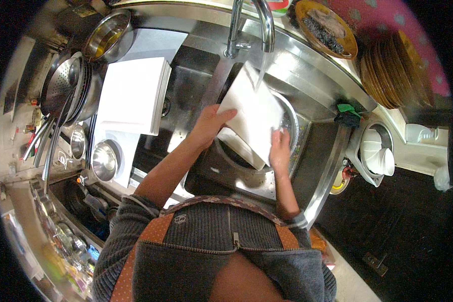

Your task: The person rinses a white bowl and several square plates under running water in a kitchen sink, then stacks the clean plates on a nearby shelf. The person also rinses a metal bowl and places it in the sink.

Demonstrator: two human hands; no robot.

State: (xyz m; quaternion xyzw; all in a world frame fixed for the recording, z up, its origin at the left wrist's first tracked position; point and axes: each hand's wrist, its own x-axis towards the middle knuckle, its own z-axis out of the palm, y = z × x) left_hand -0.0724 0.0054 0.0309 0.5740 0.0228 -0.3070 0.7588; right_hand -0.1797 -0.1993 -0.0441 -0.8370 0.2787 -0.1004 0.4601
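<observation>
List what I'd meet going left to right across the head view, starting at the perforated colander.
Perforated colander, stack of white plates, left hand, held white plate, right hand, stack of brown plates.

A zipped grey ribbed top [199,231] is worn with pale-dotted orange straps [154,230].

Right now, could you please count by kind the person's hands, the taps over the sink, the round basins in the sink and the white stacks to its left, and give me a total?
Hands: 2 (left hand, right hand)
Taps: 1
Basins: 1
White stacks: 1
Total: 5
</observation>
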